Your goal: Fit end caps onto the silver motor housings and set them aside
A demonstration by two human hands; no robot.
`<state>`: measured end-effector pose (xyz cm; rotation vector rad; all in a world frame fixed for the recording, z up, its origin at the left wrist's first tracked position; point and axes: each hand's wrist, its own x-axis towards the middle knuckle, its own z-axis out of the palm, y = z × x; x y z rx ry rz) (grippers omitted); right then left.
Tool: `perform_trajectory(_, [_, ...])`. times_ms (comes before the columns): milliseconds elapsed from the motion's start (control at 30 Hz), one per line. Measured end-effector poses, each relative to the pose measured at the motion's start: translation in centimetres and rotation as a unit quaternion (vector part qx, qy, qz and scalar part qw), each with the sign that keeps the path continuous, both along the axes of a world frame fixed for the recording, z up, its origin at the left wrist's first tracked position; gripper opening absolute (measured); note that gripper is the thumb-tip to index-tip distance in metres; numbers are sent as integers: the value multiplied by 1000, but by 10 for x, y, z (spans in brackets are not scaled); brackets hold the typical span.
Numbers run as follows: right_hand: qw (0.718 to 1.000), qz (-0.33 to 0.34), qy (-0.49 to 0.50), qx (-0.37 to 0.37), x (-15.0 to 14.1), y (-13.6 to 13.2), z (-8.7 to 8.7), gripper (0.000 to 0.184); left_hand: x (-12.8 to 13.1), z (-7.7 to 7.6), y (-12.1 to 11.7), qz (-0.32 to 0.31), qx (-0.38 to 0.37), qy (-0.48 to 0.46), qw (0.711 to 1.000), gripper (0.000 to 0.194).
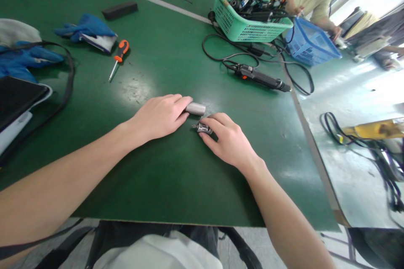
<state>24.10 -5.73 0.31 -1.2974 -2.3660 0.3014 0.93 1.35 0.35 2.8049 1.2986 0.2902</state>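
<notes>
Left hand (162, 115) grips the tube (196, 109), right hand (229, 138) pinches the metal part (203, 128), close together over the counter (176, 185), each held by one end, seemingly to leave the other bare

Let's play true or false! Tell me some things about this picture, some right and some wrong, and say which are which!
1. The left hand holds a grey cylinder. True.
2. The right hand holds nothing. False: it holds a small metal part.
3. The screwdriver has an orange and black handle. True.
4. The green basket is empty. False: things are piled in it.
5. The black power tool lies inside the blue basket. False: it lies on the green table.
</notes>
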Motion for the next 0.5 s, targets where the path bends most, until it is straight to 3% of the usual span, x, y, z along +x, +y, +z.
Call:
perform_trajectory(133, [999,30,12,-5,-4,0,1,20,1,3,-1,3,-9,3,1000,38])
perform_trajectory(500, [1000,23,16,-10,-2,1,0,23,0,6,-1,-3,-11,-18,1000,40])
